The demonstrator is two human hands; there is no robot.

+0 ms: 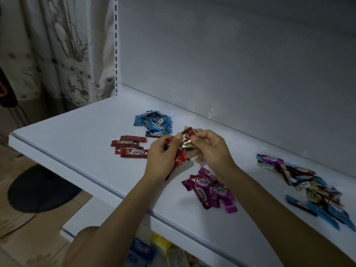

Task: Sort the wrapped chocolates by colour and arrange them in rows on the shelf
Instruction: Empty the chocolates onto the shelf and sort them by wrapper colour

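While your left hand [163,157] and your right hand [210,149] both pinch a bundle of red and gold chocolates [187,144] just above the shelf [77,130], fingers curled close around it, you are separating colours. Next, I think, the red pieces must go to the red group [131,149] at the left, laid straight; the mixed pile [300,182] at the right is not yet sorted.

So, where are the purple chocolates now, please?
In the head view the purple chocolates lie near the front edge of the shelf, between the red chocolates on the left and the mixed pile on the right.
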